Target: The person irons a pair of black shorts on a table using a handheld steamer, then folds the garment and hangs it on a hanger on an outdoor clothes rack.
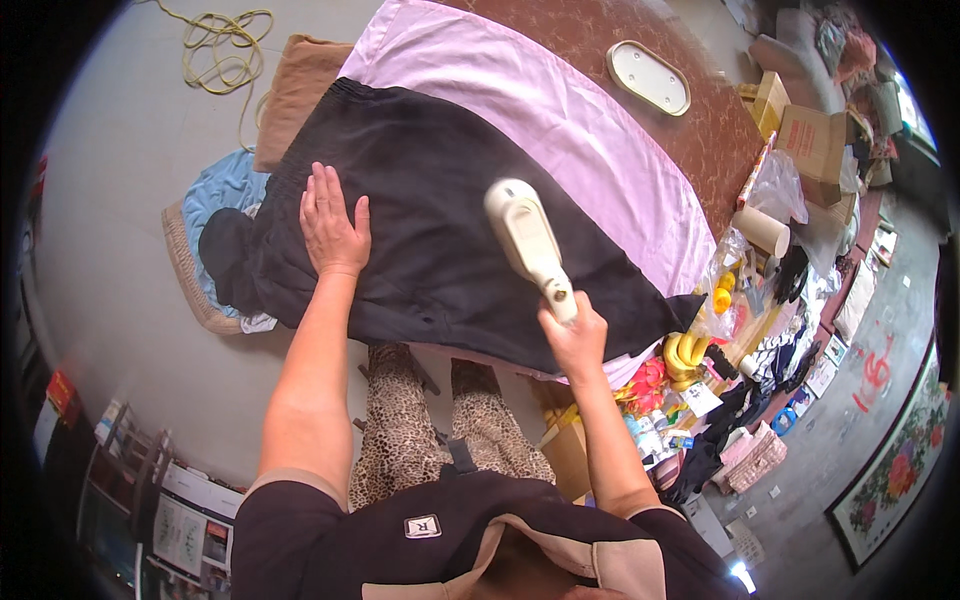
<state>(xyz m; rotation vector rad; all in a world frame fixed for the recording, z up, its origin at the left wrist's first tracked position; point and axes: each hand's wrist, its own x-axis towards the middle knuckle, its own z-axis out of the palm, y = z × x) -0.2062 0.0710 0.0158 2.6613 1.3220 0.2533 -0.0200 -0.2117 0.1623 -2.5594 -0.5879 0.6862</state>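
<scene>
A black garment (430, 160) with a gathered waistband is spread over a pink cloth (560, 110) on the table (545, 22). My left hand (334, 228) lies flat on the garment's left part, near the waistband, fingers stretched out. In my right hand (578, 338) is the handle of a white handheld iron (525, 228), whose head is over the middle of the garment. Its underside is hidden, so I cannot tell whether it touches the fabric. An oval white tray (648, 78) rests on the table's far right.
A brown folded cloth (302, 95) sticks out at the table's left. Below it stands a basket (185, 268) with light blue cloth (225, 185). Yellow cord (225, 50) lies coiled on the floor. Bananas (684, 355), cardboard boxes (812, 150) and clothes crowd the right side.
</scene>
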